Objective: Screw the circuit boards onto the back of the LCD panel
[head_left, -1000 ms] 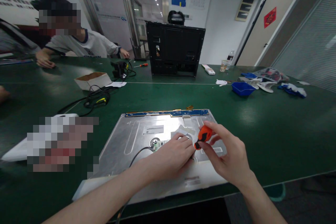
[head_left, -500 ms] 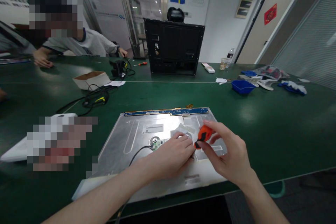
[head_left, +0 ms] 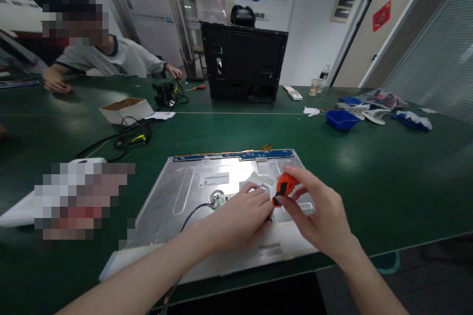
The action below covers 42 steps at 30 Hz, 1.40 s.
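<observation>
A display panel lies metal back up in front of me, with a narrow blue circuit board along its far edge. My right hand pinches the orange and black handle of a screwdriver, tilted with its lower end toward the panel. The tip is hidden behind my left fingers. Resting low over the panel, my left hand has curled fingers beside that lower end; what they grip is out of sight. Part of a small green circuit board shows by the left wrist, with a black cable running from it.
A black monitor housing stands at the back. Left of it are an open box, coiled cables and another screwdriver. A blue tray and gloves lie at right. A person sits across the table.
The whole view has shifted slightly. My right hand and the screwdriver handle have turned a little, while my left hand keeps its place on the panel.
</observation>
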Motion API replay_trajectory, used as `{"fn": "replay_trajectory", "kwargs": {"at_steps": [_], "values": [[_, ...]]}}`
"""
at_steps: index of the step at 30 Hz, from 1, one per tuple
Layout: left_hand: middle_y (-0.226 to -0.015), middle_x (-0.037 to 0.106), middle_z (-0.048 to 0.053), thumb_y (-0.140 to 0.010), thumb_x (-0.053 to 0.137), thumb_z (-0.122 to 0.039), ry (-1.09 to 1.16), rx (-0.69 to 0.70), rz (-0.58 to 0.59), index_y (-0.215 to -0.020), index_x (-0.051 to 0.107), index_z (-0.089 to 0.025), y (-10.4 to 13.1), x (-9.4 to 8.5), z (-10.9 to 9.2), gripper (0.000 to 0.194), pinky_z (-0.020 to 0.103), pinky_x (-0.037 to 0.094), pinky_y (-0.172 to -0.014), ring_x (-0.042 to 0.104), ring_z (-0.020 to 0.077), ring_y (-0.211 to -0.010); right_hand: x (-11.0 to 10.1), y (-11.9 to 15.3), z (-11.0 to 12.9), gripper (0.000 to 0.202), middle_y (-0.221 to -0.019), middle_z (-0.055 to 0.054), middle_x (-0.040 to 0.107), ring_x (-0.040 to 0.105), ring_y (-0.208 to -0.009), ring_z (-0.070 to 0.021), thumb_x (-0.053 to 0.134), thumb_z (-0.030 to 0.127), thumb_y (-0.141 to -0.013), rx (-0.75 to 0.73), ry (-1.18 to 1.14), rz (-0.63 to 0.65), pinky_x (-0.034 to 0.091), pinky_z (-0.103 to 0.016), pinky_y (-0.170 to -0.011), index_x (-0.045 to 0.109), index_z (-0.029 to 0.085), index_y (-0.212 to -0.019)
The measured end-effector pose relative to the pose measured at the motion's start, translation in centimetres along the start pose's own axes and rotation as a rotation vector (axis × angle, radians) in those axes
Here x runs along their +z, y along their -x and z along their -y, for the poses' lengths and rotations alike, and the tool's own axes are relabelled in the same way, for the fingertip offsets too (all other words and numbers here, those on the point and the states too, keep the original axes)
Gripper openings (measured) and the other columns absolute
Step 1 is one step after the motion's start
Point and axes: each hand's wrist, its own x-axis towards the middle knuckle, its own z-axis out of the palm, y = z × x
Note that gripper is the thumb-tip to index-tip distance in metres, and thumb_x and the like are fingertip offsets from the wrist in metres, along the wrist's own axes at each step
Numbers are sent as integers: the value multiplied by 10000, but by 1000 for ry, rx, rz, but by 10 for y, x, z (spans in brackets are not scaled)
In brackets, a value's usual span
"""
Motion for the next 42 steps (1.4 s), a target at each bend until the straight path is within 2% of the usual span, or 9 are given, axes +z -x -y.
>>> {"fn": "replay_trajectory", "kwargs": {"at_steps": [4,9,14,19,26,32,37,42], "values": [[-988,666,83,-867,575,-190,-34,-3,1,-890,588,-175,-1,0,-1,30,458,377,-999,596,258,-992,-3,-2,2,484,-1118,-70,637,648,-901,-174,523,140,-923,29,-21,53,579,-311,-716,435,266,-1381],[-904,657,65,-866,552,-187,-36,-19,0,-799,569,-184,-2,-1,-2,69,436,400,-959,601,237,-901,-2,-1,3,550,-1090,-69,651,654,-866,-188,516,151,-910,46,2,41,585,-349,-720,373,260,-1430],[-963,661,79,-875,532,-183,-42,4,-21,-873,573,-177,-1,1,-1,42,436,389,-967,598,245,-948,0,0,2,557,-1080,-59,661,663,-846,-183,568,175,-893,20,18,-6,590,-315,-657,390,269,-1412],[-995,654,79,-874,541,-172,-22,1,11,-937,584,-168,-2,0,0,76,427,392,-969,596,243,-977,-1,0,3,540,-1070,-50,665,660,-866,-174,566,151,-898,7,16,-9,589,-302,-683,398,255,-1401],[-938,649,67,-885,541,-190,-30,-2,31,-834,578,-181,-2,-3,-1,64,437,401,-937,589,239,-911,-2,1,2,575,-1127,-57,655,662,-847,-163,538,146,-909,44,-9,41,581,-308,-725,349,250,-1443],[-950,651,65,-891,554,-187,-29,11,15,-839,581,-182,-2,-1,-1,58,429,395,-939,585,241,-933,-4,3,0,615,-1164,-72,645,659,-963,-180,464,117,-935,76,-46,143,565,-334,-796,247,250,-1495],[-972,656,72,-908,550,-197,-62,14,20,-857,589,-177,-2,0,-1,68,429,400,-944,585,249,-952,-3,3,2,625,-1095,-57,642,649,-866,-164,457,111,-930,54,-60,140,569,-314,-742,236,249,-1497],[-1024,645,84,-941,504,-204,-58,12,35,-936,591,-170,-1,-1,-1,94,426,406,-944,575,252,-990,-3,2,1,621,-1066,-54,636,644,-864,-168,457,123,-935,39,-66,125,569,-316,-733,231,250,-1500]]}}
